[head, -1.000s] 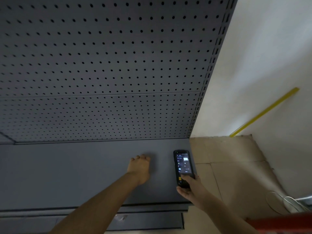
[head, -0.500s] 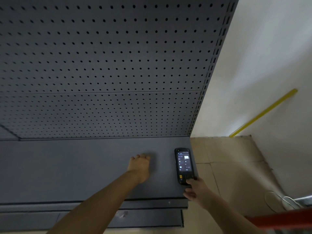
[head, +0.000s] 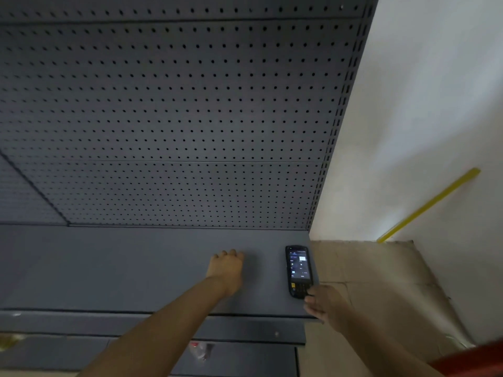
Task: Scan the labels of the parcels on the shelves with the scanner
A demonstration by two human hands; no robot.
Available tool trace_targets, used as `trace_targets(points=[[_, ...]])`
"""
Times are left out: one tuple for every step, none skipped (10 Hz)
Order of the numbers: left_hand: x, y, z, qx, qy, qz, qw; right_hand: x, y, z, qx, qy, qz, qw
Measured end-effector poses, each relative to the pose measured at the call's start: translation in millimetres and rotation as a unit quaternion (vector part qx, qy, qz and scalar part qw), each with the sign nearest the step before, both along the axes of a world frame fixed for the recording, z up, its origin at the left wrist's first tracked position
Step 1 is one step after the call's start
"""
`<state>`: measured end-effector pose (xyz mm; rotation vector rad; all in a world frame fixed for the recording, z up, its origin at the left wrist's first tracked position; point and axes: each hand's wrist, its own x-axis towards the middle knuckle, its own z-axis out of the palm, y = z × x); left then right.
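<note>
No parcel shows on the shelf [head: 109, 268], so it looks like the scanning here may be done, or the parcels are somewhere else; the view cannot tell which. Something small and crinkly lies on a lower shelf, too blurred to name.

The left hand [head: 227, 270] rests on the shelf with its fingers bent under a little. Its grip holds nothing.

To the right of it, the scanner [head: 298, 270] lies flat on the shelf near the right end, screen up and lit. The right hand [head: 322, 303] is just at the scanner's near end. Its fingertips seem to touch the bottom keys, but its grip is loose and not wrapped around the scanner.

Compared with a second ago, the right hand held the scanner up by its lower end; now the scanner is down on the shelf and the hand has slid back off it. The left hand has stayed in the same spot.
</note>
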<state>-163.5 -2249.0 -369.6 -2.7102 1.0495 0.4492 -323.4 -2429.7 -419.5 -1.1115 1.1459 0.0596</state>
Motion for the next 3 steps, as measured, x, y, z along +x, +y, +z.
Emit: trace_targets(points=[[-11.8,15.8,15.1,-0.015,-0.012,-0.001,1.000,-10.3,10.5,16.0,-0.015,-0.015,0.021,1.000],[-25.2,34.9,29.8,-0.031,-0.020,0.000,0.999,-27.5,25.7,29.2,-0.043,-0.039,0.049,0.997],[-45.5,58.6,44.9,-0.049,-0.028,-0.002,0.998,-43.1,48.6,47.0,-0.104,-0.073,0.049,0.991]])
